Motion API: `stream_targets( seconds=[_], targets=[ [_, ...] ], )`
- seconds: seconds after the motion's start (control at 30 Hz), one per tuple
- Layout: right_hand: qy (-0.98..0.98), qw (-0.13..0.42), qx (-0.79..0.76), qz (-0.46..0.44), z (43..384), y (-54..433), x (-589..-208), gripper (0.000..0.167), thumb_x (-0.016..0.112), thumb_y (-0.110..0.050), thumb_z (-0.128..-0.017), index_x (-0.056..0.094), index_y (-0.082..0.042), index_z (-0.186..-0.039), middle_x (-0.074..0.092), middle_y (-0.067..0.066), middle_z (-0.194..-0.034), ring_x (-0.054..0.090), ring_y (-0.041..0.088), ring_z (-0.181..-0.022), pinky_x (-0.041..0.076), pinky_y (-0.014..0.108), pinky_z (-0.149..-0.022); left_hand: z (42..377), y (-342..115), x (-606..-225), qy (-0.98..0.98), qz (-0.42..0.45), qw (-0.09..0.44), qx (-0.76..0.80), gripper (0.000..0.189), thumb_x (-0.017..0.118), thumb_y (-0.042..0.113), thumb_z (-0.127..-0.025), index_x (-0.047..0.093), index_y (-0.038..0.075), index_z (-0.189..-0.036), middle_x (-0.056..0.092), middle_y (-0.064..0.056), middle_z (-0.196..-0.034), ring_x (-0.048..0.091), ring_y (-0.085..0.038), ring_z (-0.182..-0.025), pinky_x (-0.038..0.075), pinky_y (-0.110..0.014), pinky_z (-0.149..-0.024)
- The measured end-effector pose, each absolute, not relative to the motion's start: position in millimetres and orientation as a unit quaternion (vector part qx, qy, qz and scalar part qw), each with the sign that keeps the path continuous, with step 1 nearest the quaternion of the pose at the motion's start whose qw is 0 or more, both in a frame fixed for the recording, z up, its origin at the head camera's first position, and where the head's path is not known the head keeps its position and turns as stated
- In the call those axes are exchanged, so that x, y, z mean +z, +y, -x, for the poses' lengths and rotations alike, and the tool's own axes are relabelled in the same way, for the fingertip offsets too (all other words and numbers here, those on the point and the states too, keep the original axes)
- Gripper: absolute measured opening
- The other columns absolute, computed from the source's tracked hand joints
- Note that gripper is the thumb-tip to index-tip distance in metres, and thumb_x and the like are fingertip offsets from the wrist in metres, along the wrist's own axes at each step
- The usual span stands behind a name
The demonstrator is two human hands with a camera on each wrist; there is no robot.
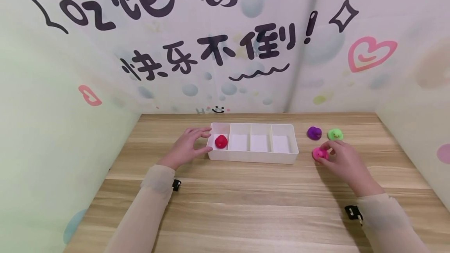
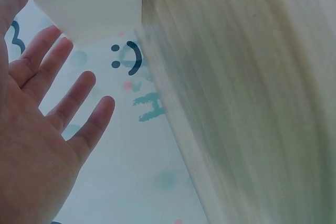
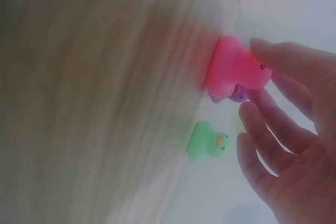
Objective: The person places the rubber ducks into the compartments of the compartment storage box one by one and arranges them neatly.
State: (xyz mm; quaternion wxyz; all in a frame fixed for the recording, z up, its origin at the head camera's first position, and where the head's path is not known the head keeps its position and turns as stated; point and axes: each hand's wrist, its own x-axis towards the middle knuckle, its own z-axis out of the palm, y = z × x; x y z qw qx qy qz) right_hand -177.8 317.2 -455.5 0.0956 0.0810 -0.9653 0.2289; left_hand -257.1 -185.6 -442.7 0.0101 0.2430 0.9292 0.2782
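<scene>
At the left end of a white box with compartments (image 1: 253, 157), my left hand (image 1: 186, 148) holds its fingers and thumb spread, the tips at the box's end wall. The left wrist view shows those fingers (image 2: 84, 100) straight and apart. A red toy duck (image 1: 221, 141) sits in the leftmost compartment. Right of the box, my right hand (image 1: 342, 163) pinches a pink toy duck (image 3: 229, 69) by its head between thumb and index finger. That duck still touches the tabletop. Behind it are a purple toy duck (image 1: 314, 133) and a green toy duck (image 1: 335, 134).
The wood-grain table (image 1: 246, 206) meets a printed cloth wall (image 1: 225, 89) at the back. Side walls rise to the left and right. Three more compartments (image 1: 260, 143) of the box hold nothing.
</scene>
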Motion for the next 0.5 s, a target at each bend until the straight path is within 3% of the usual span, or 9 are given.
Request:
stream_targets(
  seconds=[0.27, 0.5],
  targets=[
    [-0.966, 0.077, 0.238, -0.068, 177.3, 315.5, -454.8, 0.03, 0.084, -0.018, -0.086, 0.07, -0.003, -0.107, 0.069, 0.019, -0.102, 0.066, 0.038, -0.094, 0.057, 0.056, -0.079, 256.0, -185.5, -442.8, 0.93, -0.24, 0.015, 0.279, 0.054, 0.077, 0.043, -0.093, 0.066, 0.01, -0.134, 0.048, 0.005, -0.16, 0.039, -0.03, -0.146, 0.037, -0.057, -0.121],
    [-0.965, 0.082, 0.238, -0.068, 177.7, 314.2, -453.5, 0.029, 0.084, -0.016, -0.085, 0.071, -0.003, -0.107, 0.069, 0.017, -0.101, 0.065, 0.035, -0.093, 0.056, 0.049, -0.075, 256.4, -184.7, -441.8, 0.928, -0.24, 0.02, 0.284, 0.053, 0.077, 0.04, -0.093, 0.065, 0.01, -0.134, 0.047, 0.004, -0.161, 0.039, -0.03, -0.147, 0.036, -0.058, -0.121]
  ],
)
